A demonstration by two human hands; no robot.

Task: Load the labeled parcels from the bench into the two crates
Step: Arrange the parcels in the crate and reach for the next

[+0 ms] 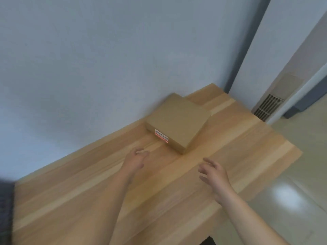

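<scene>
Pale wood planks, striped light and darker, make up the bench (88, 200) that fills the near part of the view. Two bare forearms stretch out over it from the lower edge. The left hand (137, 159) is over the boards with its fingers loosely curled toward the thumb, and it holds nothing. The right hand (214, 172) is nearer the bench's outer edge, fingers spread and relaxed, and also holds nothing. Neither hand touches the parcel (178, 121). The left one is closer, a little short of its labelled end, and the right is farther off to the side. At the far left edge, beside the bench, is a dark object (5, 209), too blurred to tell what it is.

Beyond the hands the parcel, a flat brown cardboard box, lies on the bench top. It is turned at an angle, with its far corner up against the wall (88, 59). A white and red label (161, 136) sits by its near left edge, with print too small to read. The wall behind is plain pale blue-grey. To the right the bench ends, and a glossy pale floor (292, 165) catches a patch of light. Farther back on that side a slatted vent (266, 106) is set low, near a dark upright strip (247, 50) in the corner.
</scene>
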